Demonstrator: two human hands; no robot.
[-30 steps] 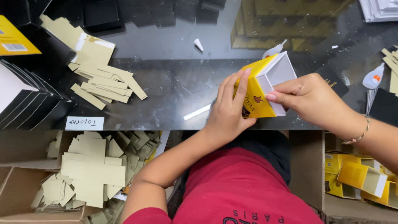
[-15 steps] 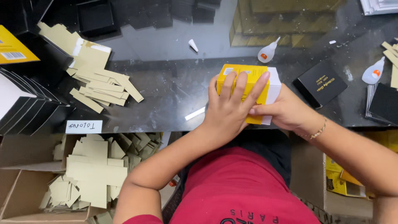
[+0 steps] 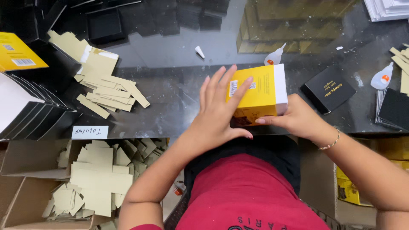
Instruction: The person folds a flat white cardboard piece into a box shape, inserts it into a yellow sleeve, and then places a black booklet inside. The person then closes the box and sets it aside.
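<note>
dark table (image 3: 170, 102) | both hands (image 3: 221, 106) on yellow box (image 3: 255, 91) | white label (image 3: 89, 132) at edge

Hands (image 3: 221, 113) hide yellow box (image 3: 255, 91) front; black tray stack (image 3: 396, 108) cut off at edge.
</note>
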